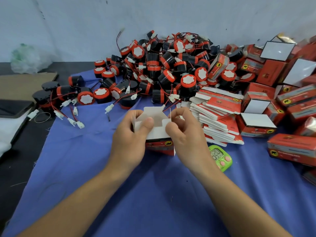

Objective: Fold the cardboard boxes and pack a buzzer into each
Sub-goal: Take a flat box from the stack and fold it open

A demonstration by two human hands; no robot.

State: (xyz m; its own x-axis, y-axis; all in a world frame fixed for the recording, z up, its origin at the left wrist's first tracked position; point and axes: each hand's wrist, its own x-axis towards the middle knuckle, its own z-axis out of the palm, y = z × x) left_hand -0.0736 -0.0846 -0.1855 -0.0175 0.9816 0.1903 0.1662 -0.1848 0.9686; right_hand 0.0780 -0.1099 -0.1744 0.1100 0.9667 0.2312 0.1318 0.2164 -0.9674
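Observation:
A red cardboard box [159, 146] with a white inside stands on the blue cloth [85, 159] at the centre, its top flaps up. My left hand [131, 137] grips its left side, thumb pressing on a flap. My right hand [184, 134] holds its right side and pinches the right flap. Behind it lies a large heap of red-and-black buzzers [153, 71] with red wires and white plugs. A stack of flat unfolded boxes [217, 115] lies just right of my hands.
Folded red boxes [282, 93] pile up at the right, some open with white insides. A green digital timer [220, 157] lies by my right wrist. Flat brown cardboard [25, 84] and a plastic bag [25, 57] sit at the left, off the cloth.

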